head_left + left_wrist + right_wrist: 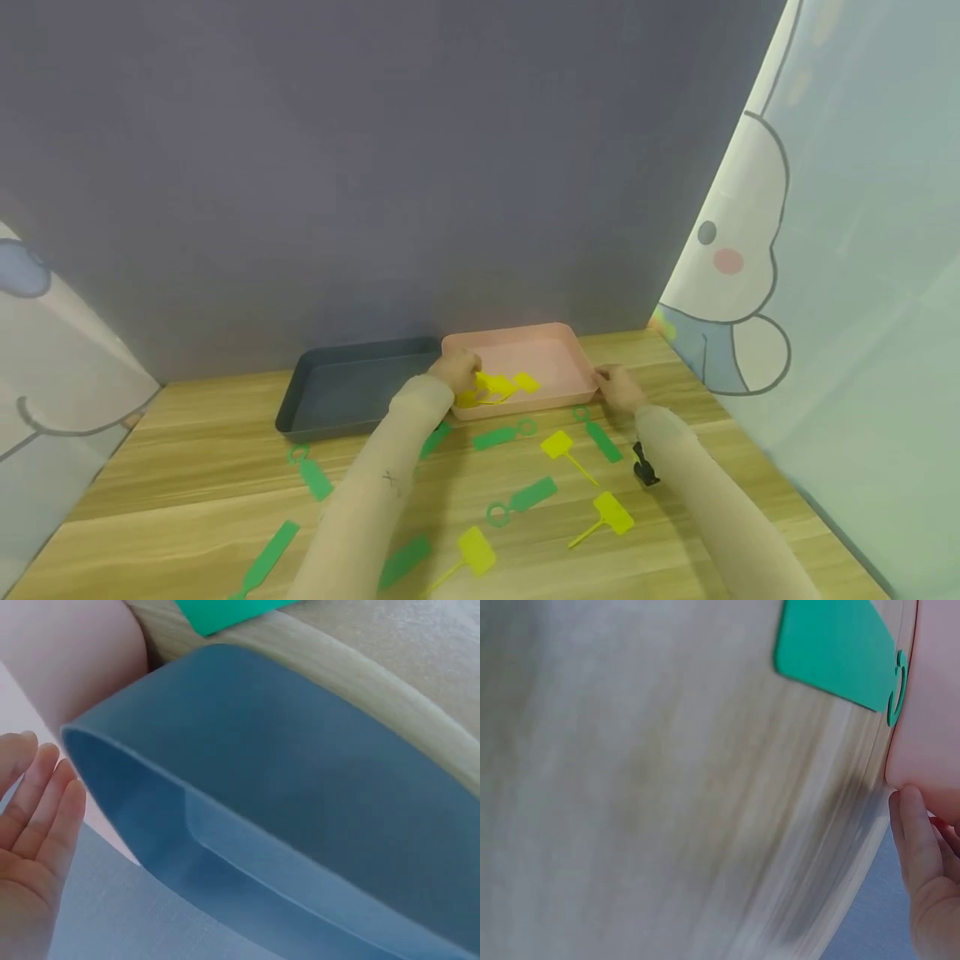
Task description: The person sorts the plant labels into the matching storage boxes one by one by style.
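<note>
My left hand [456,369] reaches over the near left side of the pink tray [525,340], beside several yellow tags [527,382] lying in it. In the left wrist view, the fingers [66,817] are extended and slightly bent with the thumb close by, and nothing shows between them. At the tray's right end, my right hand [619,388] holds the wall near the front corner. The right wrist view has its fingertips [913,799] against the pink outer wall. A dark blue-grey tray [360,383] stands directly left of the pink one.
On the wooden table in front of the trays lie several green ring-ended tags [534,494] and thin-stemmed yellow tags [613,512]. A small black object [644,467] shows by the right forearm. A grey panel [420,183] rises behind the trays; printed cloth [862,275] hangs at the right.
</note>
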A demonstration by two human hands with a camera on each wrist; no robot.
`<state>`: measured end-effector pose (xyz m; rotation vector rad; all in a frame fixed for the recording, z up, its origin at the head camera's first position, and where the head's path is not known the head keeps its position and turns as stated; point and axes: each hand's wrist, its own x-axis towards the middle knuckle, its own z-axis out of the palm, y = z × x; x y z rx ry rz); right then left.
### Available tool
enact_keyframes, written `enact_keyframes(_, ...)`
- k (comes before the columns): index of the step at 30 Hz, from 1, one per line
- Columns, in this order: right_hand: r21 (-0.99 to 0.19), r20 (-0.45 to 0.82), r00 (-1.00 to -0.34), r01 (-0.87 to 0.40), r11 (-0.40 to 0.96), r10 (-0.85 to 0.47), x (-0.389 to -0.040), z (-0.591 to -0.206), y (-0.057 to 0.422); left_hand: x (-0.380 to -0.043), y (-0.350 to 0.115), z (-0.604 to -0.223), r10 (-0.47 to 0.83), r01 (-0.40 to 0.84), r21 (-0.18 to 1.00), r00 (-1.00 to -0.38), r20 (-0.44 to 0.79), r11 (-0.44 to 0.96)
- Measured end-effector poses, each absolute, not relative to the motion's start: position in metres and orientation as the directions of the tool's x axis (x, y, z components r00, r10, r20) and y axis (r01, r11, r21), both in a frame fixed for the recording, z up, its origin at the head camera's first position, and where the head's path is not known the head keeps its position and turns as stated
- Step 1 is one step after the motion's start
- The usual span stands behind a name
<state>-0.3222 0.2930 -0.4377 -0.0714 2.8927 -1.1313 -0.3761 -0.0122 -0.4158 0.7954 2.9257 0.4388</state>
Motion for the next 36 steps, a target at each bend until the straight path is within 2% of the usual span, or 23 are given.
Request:
enact_keyframes(7, -0.7, -0.041, -0.997, -0.023, 0.713, -0.073, -0.323, -0.438, 0.294, -0.362, -0.027, -0.406, 0.509, 0.477, 0.371, -0.861, 0.013, 0.797)
enact_keyframes(12, -0.691, -0.05, -0.996, -0.018, 0.722, -0.072, -0.322, -0.439, 0.293, -0.35, -0.033, -0.397, 0.517, 0.487, 0.344, -0.856, 0.008, 0.803)
enact_keyframes(17, -0.688, -0.044, -0.996, -0.023, 0.726, -0.074, -0.323, -0.441, 0.294, -0.331, -0.036, -0.383, 0.573, 0.57, 0.296, -0.815, 0.086, 0.766)
enact_keyframes(22, -0.692, -0.028, -0.997, -0.037, 0.721, -0.078, -0.325, -0.442, 0.297, -0.303, -0.037, -0.37, 0.618, 0.632, 0.255, -0.773, 0.141, 0.732)
enact_keyframes(26, -0.679, -0.022, -0.997, -0.043, 0.733, -0.079, -0.324, -0.44, 0.295, -0.277, -0.042, -0.368, 0.635, 0.647, 0.25, -0.76, 0.139, 0.72)
enact_keyframes(30, -0.666, -0.026, -0.996, -0.047, 0.744, -0.087, -0.32, -0.437, 0.292, -0.251, -0.05, -0.371, 0.631, 0.641, 0.24, -0.765, 0.129, 0.729)
enact_keyframes(36, -0.671, -0.02, -0.995, -0.057, 0.739, -0.096, -0.317, -0.433, 0.292, -0.222, -0.065, -0.381, 0.611, 0.61, 0.289, -0.786, 0.098, 0.738)
